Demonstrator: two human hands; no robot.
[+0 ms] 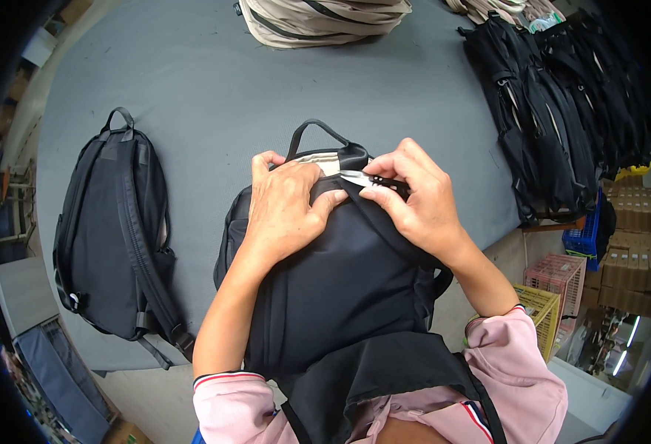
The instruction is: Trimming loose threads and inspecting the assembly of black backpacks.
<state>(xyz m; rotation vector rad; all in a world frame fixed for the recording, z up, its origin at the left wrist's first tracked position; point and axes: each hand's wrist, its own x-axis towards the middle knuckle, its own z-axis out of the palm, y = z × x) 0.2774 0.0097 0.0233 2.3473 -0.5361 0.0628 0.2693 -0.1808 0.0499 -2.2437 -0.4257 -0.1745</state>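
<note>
Black backpack (340, 274) rests on the table (214, 81). At the backpack's top edge, the left hand (285, 200) clamps its fingers on it; the right hand (423, 196) closes its fingers round snips (390, 183) — best kept shallow against a taut edge.

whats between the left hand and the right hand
In the head view, the silver blades of snips lie between the left hand and right hand, over the black backpack.

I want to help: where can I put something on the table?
Bare gray table lies between the left backpack and beige pile, and between that pile and the black bags. It's crowded among those bags and under the left hand and right hand at the middle backpack.
</note>
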